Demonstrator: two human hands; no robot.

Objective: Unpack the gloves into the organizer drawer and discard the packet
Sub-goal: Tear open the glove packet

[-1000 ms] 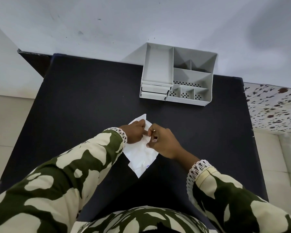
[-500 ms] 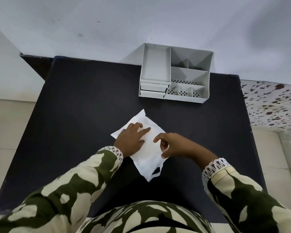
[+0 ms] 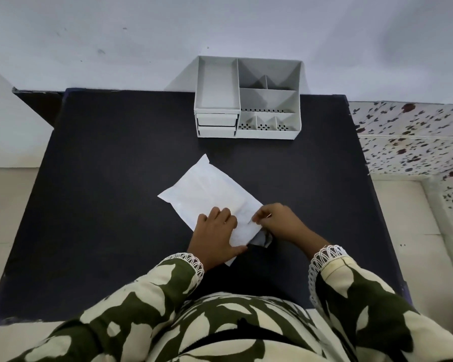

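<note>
A white flat packet [image 3: 209, 192] lies slanted on the black table [image 3: 115, 178], its near end under my hands. My left hand [image 3: 215, 236] presses flat on the packet's near part, fingers spread. My right hand [image 3: 277, 223] pinches the packet's near right edge with thumb and finger; a dark torn corner [image 3: 262, 239] shows below it. The grey organizer [image 3: 249, 100] stands at the table's far edge, with two shut drawers [image 3: 216, 125] at its front left. No gloves are visible outside the packet.
A white wall rises behind the table. A speckled surface [image 3: 416, 137] lies to the right. Pale floor tiles show on both sides. My patterned sleeves fill the lower frame.
The packet went from being held up between both hands to lying flat on the table. Both hands slid to its near end, the right one now pinching the edge.
</note>
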